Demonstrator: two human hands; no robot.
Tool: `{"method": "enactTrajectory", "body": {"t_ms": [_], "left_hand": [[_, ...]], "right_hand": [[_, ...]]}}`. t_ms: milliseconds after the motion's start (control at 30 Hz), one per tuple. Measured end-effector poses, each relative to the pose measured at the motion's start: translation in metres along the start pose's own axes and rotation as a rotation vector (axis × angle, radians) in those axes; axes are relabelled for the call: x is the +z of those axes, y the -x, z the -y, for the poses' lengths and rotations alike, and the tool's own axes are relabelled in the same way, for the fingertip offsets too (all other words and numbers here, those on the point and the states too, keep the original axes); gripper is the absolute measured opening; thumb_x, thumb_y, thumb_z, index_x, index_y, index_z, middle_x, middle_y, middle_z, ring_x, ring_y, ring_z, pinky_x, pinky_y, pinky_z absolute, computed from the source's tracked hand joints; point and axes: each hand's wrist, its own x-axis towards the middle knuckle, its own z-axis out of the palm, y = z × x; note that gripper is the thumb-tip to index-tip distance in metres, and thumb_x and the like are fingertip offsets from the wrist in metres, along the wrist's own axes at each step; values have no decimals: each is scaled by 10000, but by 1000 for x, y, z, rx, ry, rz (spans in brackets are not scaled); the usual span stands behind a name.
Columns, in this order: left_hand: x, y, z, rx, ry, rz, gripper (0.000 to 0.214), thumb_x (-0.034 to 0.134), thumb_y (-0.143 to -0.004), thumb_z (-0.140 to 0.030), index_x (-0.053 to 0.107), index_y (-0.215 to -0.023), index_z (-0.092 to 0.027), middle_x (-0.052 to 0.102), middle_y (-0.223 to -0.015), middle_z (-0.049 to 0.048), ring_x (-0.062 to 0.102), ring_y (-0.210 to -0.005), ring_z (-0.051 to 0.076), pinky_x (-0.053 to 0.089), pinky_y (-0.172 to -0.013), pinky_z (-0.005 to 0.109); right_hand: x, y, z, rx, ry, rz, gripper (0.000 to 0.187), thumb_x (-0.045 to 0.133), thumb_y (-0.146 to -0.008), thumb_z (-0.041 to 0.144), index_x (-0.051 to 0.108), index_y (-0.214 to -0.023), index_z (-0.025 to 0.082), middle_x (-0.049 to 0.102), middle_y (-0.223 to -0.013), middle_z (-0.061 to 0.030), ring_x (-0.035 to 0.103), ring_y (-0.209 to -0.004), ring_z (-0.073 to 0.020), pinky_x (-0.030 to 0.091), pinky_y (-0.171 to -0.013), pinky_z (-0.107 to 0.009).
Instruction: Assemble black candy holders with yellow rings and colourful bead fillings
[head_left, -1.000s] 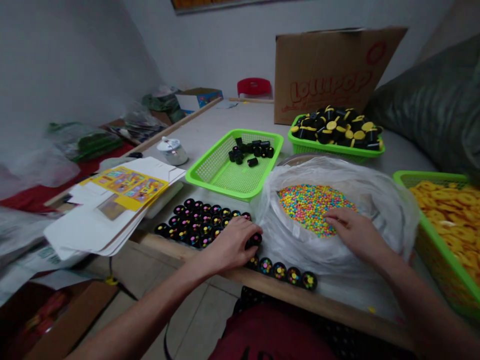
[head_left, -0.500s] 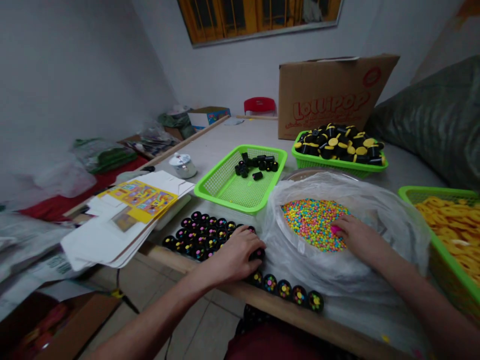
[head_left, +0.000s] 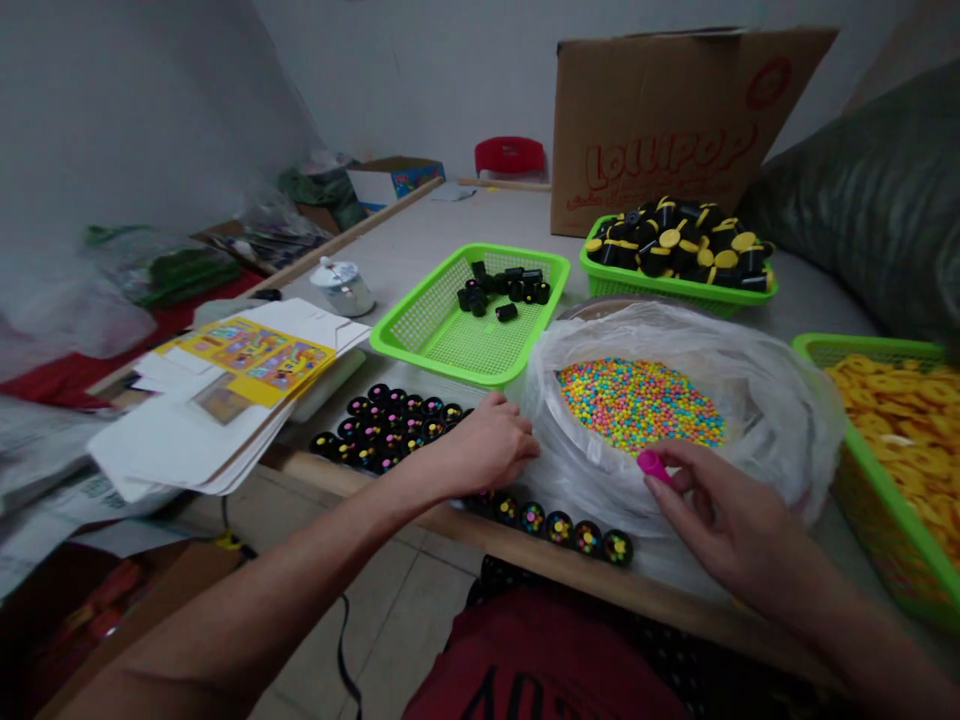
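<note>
My right hand point(head_left: 720, 515) pinches a small bright pink cap-like cup point(head_left: 652, 466) between thumb and fingers, over the near edge of a clear plastic bag point(head_left: 600, 490). Inside the bag lies a heap of small multicoloured candy balls point(head_left: 637, 400). My left hand point(head_left: 487, 445) is curled palm down above the table's front edge, fingers bent down; what they hold, if anything, is hidden. Under and beside it stand rows of small black cups point(head_left: 390, 425) with coloured balls inside. Another line of black cups point(head_left: 559, 526) runs rightward along the edge.
A green basket point(head_left: 442, 340) holds loose black containers. Another green basket point(head_left: 675, 290) is heaped with yellow-lidded black ones. Yellow ring-shaped pieces point(head_left: 900, 430) fill a basket at right. Printed cards point(head_left: 247, 350), a lidded white pot point(head_left: 343, 288) and a lollipop carton point(head_left: 675, 130) also stand around.
My right hand has lifted from the candy balls and come nearer with the pink cup. My left hand has stayed by the black cups, its fingers more curled. The view has tilted down.
</note>
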Motion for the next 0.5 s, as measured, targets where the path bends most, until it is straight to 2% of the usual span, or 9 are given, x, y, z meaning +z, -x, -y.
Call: {"method": "enactTrajectory", "body": {"t_ms": [100,200,267,333,400,500], "left_hand": [[8,-17,0,-13,4,53,179,486,-755,-102,651,-749,-172,651,-738,71,567,-774,223,359,-834,380],[23,-31,4,-36,25,71,261,445,-764,-78,632,-943,-109,660,-937,141,597,-859,247,402,-848,370],[34,-39,9,-18,69,69,346,412,-772,-67,584,-1073,-74,614,-1121,182,573,-1018,265,397,-926,372],[45,-46,16,3,117,61,395,377,-798,-73,533,-1161,-78,560,-1241,177,510,-1157,258,367,-1005,379],[51,-50,22,6,124,54,387,366,-822,-94,525,-1175,-100,558,-1262,161,482,-1203,250,354,-1038,395],[54,-54,29,16,48,58,344,369,-846,-123,555,-1133,-82,581,-1227,196,514,-1173,277,371,-1030,441]], "right_hand": [[-2,18,14,-4,5,80,245,453,-902,361,522,-1100,234,642,-730,-12,586,-548,-138,453,-520,-253],[2,33,11,8,31,216,207,438,-907,342,545,-1050,237,662,-796,-24,622,-647,-156,471,-562,-258],[9,39,2,35,62,302,206,413,-913,315,569,-1014,228,673,-908,-55,639,-794,-189,496,-659,-289],[17,42,-12,85,100,373,235,383,-920,296,596,-977,215,671,-958,-79,631,-877,-222,498,-755,-344],[25,42,-27,161,137,420,281,355,-927,299,614,-959,195,677,-945,-105,634,-879,-249,491,-799,-393],[32,40,-48,228,152,399,316,365,-917,314,621,-1024,163,678,-989,-153,633,-938,-287,481,-839,-425]]}}
